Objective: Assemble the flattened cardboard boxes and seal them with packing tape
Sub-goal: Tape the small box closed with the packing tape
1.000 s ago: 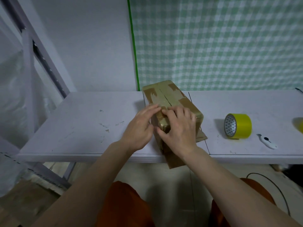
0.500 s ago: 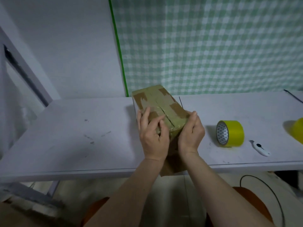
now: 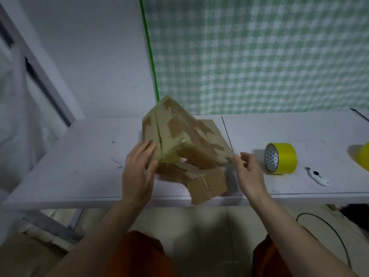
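Hands, left (image 3: 139, 174) flat on tilted cardboard box (image 3: 179, 144), right (image 3: 249, 172) loosely open beside it, near yellow tape roll (image 3: 281, 157), utility knife (image 3: 317, 176).

The cardboard box (image 3: 175, 140) sits tilted on the table (image 3: 79, 156) dead ahead at my twelve o'clock, one loose flap (image 3: 207, 184) reaching back over the near edge toward me. My left hand (image 3: 139, 172) lies against its side at ten o'clock, while my right hand (image 3: 249, 172) is just beside its corner at two o'clock — I cannot tell whether it touches. Farther out at two to three o'clock on the table come the tape roll (image 3: 281, 157), then the box cutter (image 3: 317, 176) — nearer my edge — and a second roll (image 3: 362, 156) at the frame's border.
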Demonstrator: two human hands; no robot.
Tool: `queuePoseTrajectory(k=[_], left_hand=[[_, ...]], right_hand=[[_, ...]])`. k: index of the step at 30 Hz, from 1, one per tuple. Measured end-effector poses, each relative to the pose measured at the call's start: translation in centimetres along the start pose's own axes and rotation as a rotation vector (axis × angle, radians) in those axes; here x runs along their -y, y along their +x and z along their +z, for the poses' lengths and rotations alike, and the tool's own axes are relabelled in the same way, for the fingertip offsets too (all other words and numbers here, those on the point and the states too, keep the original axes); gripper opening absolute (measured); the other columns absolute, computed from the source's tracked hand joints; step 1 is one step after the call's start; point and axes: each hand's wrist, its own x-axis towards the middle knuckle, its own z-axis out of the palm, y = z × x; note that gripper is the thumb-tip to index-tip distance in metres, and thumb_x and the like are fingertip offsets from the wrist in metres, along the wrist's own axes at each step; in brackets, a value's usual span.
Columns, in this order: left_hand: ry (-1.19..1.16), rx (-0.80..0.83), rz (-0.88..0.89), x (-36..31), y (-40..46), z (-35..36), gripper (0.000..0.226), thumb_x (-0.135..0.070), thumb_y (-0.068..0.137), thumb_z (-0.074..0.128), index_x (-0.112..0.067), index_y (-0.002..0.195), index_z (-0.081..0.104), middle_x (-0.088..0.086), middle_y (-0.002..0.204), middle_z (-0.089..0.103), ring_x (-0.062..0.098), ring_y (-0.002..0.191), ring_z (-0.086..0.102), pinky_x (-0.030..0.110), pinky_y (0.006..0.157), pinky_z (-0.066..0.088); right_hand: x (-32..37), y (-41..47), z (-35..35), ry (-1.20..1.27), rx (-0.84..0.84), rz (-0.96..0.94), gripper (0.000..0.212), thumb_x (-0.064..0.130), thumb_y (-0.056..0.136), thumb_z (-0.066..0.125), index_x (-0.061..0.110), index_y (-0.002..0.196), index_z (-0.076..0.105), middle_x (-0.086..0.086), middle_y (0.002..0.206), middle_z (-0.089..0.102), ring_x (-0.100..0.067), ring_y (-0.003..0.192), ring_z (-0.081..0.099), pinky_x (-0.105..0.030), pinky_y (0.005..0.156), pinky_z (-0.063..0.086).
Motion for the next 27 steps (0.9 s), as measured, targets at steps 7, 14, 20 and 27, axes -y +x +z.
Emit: queuePoseTrajectory(k=[7,14,20,27], left_hand=[[-0.044,-0.246,-0.071,-3.6,-0.6,-4.3,0.049,0.001,0.089,0.041,0.0,0.138,0.042,0.011,0.143,0.043,0.013,0.132,0.037,0.013,0.112,0.027],[0.319,0.524,-0.387,-7.7,3.7,-2.9,0.104,-0.056,0.081,0.064,-0.019,0.154,-0.001,0.01,0.161,0.006,0.037,0.146,0.008,0.049,0.119,0.013],[0.768,0.666,-0.415,-8.8,5.7,-0.5,0.068,-0.027,0.098,0.047,-0.013,0.153,0.01,0.029,0.152,0.02,0.056,0.137,0.019,0.067,0.109,0.022],[0.557,0.4,-0.272,-6.9,3.2,-2.0,0.052,-0.018,0.101,0.043,-0.022,0.151,0.028,0.004,0.156,0.031,0.045,0.142,0.02,0.063,0.114,0.01]], right_hand=[[3.7,-3.5,3.2,0.077,0.342,0.005,0.043,0.033,0.096,0.049,0.019,0.136,0.042,-0.001,0.114,0.055,-0.02,0.106,0.057,-0.04,0.097,0.048],[5.0,-4.9,5.0,-0.078,0.463,-0.129,0.043,0.024,0.097,0.048,0.023,0.139,0.04,-0.003,0.131,0.051,-0.015,0.106,0.055,-0.034,0.095,0.046],[4.7,-4.7,4.8,-0.211,0.494,-0.095,0.051,0.03,0.096,0.052,0.012,0.141,0.038,-0.009,0.142,0.045,-0.024,0.12,0.052,-0.037,0.103,0.041],[5.4,-4.0,6.5,-0.072,0.555,0.081,0.088,0.054,0.087,0.056,0.011,0.15,0.013,-0.01,0.151,0.033,-0.028,0.133,0.04,-0.042,0.108,0.038]])
